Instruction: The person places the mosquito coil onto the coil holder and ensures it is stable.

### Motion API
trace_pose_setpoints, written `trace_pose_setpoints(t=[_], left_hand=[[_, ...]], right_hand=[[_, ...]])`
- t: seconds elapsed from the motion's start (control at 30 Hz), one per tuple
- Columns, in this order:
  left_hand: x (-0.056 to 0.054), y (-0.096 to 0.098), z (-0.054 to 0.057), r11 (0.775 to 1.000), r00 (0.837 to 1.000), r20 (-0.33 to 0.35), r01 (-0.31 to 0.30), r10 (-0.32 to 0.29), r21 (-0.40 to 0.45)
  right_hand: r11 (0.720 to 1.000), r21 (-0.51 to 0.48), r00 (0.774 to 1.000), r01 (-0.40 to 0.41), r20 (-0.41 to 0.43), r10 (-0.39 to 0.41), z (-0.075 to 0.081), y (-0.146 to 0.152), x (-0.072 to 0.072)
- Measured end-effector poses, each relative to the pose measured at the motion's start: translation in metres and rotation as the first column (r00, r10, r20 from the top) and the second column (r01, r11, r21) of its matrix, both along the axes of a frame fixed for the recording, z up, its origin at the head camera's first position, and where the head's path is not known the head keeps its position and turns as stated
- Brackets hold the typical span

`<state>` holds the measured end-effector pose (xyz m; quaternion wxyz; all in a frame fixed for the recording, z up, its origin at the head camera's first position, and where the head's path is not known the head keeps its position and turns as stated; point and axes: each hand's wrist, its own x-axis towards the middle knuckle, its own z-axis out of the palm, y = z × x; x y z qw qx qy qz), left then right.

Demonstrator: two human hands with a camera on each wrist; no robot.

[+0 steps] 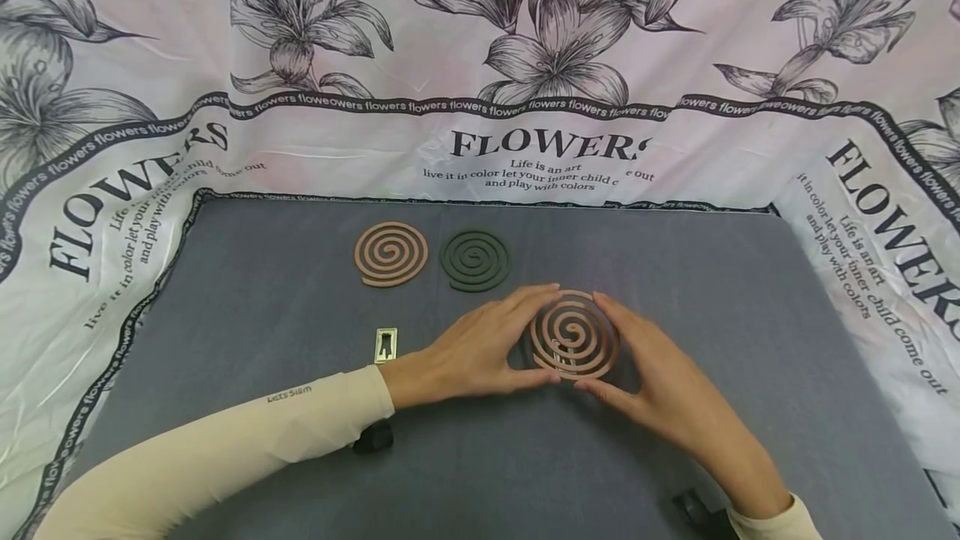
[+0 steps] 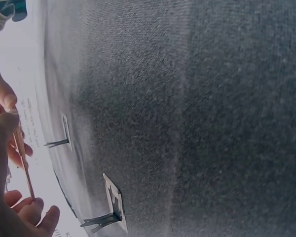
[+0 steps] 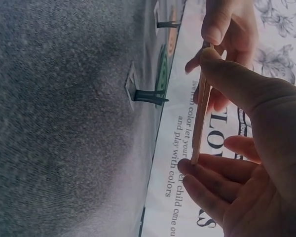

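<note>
A brown mosquito coil (image 1: 574, 335) is held off the table between both hands. My left hand (image 1: 468, 352) grips its left side, with thumb at the near edge and fingertips at the far edge. On the right side my right hand (image 1: 667, 382) grips it the same way. Both wrist views show the coil edge-on, as a thin strip (image 3: 201, 118). Below it, a metal coil stand (image 3: 131, 89) with upright prongs rests on the table, partly visible through the coil's gaps in the head view. A second stand (image 1: 386, 345) lies beside my left wrist.
Farther back on the grey table (image 1: 300, 473) lie another brown coil (image 1: 390, 254) and a dark green coil (image 1: 474, 259), side by side. A white cloth printed with flowers (image 1: 555, 57) rises behind the table and along its sides.
</note>
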<state>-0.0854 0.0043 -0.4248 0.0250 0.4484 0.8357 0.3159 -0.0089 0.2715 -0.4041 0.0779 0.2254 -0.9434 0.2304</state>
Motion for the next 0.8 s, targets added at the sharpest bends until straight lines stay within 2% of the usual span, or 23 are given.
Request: trace_pose_setpoints(t=[0.33, 0.57, 0.8], left_hand=[[0.003, -0.002, -0.006, 1.000, 1.000, 0.007, 0.003, -0.002, -0.025], [0.004, -0.001, -0.009, 0.999, 0.999, 0.035, 0.004, -0.002, -0.034], [0.005, 0.000, -0.011, 0.999, 1.000, 0.023, 0.006, -0.005, -0.035]], right_hand=[[1.000, 0.000, 0.998, 0.006, 0.057, -0.006, -0.007, 0.000, 0.005], [1.000, 0.003, 0.997, 0.005, 0.082, -0.005, -0.009, 0.001, 0.006], [1.000, 0.004, 0.996, 0.009, 0.086, -0.010, -0.011, 0.001, 0.007]])
